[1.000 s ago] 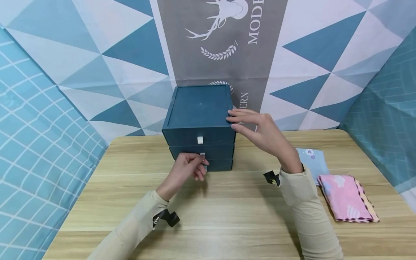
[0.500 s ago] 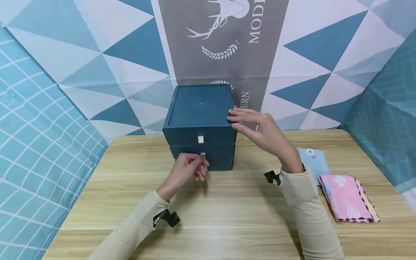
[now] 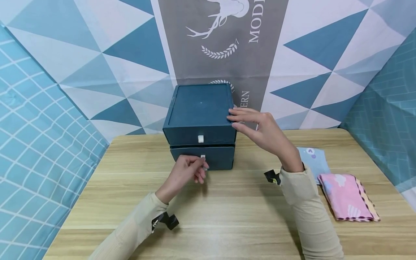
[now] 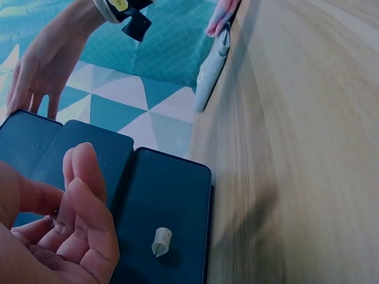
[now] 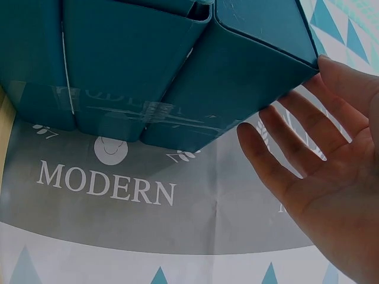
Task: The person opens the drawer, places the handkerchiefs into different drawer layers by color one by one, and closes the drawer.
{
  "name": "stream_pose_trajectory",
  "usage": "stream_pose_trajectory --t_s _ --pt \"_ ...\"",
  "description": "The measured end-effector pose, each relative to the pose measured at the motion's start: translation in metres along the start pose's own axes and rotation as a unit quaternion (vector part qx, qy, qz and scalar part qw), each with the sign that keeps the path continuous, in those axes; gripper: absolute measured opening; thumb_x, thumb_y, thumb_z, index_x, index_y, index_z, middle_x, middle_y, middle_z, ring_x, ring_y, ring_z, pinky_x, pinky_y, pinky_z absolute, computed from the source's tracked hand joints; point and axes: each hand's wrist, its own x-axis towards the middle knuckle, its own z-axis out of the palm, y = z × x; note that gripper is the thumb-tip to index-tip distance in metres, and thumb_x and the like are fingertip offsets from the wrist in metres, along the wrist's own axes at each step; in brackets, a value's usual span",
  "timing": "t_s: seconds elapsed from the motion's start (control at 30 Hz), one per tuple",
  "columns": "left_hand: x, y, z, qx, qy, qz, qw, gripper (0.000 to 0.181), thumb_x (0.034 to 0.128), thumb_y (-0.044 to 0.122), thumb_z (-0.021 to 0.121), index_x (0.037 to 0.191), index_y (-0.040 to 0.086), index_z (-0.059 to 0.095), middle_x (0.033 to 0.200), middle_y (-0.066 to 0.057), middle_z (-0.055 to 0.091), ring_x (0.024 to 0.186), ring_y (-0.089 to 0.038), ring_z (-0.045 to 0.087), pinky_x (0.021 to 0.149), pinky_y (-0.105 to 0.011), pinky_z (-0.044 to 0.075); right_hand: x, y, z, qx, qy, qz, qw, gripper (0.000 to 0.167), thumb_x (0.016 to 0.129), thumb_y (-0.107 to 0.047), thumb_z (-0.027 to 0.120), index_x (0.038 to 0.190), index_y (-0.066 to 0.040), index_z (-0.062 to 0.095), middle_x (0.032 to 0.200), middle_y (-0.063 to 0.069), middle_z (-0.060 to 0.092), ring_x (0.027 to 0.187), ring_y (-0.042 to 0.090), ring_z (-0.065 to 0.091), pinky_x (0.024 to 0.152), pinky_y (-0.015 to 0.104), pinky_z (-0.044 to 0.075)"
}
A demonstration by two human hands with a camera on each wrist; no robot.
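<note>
A dark blue drawer box [image 3: 199,104] stands against the back wall, with drawers one above another and small white pull tabs. The middle drawer [image 3: 221,155] sticks out a little, a dark gap showing above its front. My left hand [image 3: 188,171] pinches that drawer's tab between thumb and finger; in the left wrist view its other fingers are curled, and the bottom drawer's white tab [image 4: 161,242] shows beside them. With fingers spread and nearly straight, my right hand [image 3: 260,131] rests on the box's top right edge, also seen in the right wrist view at the corner.
On the wooden table [image 3: 227,216], to the right of my right forearm, lie a light blue cloth [image 3: 313,162] and a folded pink cloth [image 3: 347,198]. Patterned fabric [image 3: 130,65] hangs behind the box and at both sides.
The middle drawer has come forward slightly with my left hand at its tab, and a gap has appeared above it. My right hand has stayed in place.
</note>
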Motion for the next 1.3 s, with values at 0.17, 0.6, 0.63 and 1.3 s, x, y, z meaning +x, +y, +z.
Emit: stream_pose_trajectory --t_s 0.17,0.6,0.63,1.3 --pt "-0.005 0.002 0.002 0.008 -0.001 -0.004 1.0 0.031 0.105 0.019 0.052 0.091 0.0 0.072 0.068 -0.013 0.067 0.054 -0.021 0.064 0.051 -0.028 0.051 0.0 -0.001 0.0 0.005 -0.004 0.003 1.0 0.031 0.099 -0.022 0.065 0.129 -0.015 0.068 0.142 -0.002 0.057 0.14 0.015 0.042 0.111 0.045 0.038" --pt "-0.023 0.001 0.006 0.029 -0.012 -0.017 0.9994 0.031 0.1049 0.018 0.051 0.095 -0.004 0.071 0.067 -0.013 0.067 0.055 -0.023 0.065 0.051 -0.027 0.051 0.0 -0.001 0.0 0.0 -0.008 0.008 0.9999 0.031 0.099 -0.022 0.064 0.129 -0.015 0.068 0.143 -0.001 0.056 0.141 0.017 0.041 0.111 0.046 0.038" --pt "-0.025 0.0 0.007 0.028 -0.014 -0.017 0.9994 0.032 0.105 0.019 0.051 0.095 -0.005 0.071 0.067 -0.013 0.067 0.055 -0.023 0.065 0.051 -0.027 0.051 0.0 0.0 0.0 -0.001 -0.008 0.009 0.9999 0.031 0.099 -0.022 0.064 0.129 -0.015 0.068 0.143 -0.001 0.056 0.141 0.016 0.041 0.111 0.046 0.038" --pt "-0.058 0.0 0.014 0.009 -0.046 -0.019 0.9987 0.034 0.1046 0.023 0.054 0.095 -0.006 0.07 0.067 -0.012 0.067 0.053 -0.022 0.065 0.051 -0.028 0.053 0.0 0.0 -0.001 -0.003 -0.004 0.004 1.0 0.031 0.098 -0.022 0.065 0.128 -0.015 0.069 0.141 -0.001 0.058 0.14 0.021 0.043 0.11 0.046 0.039"
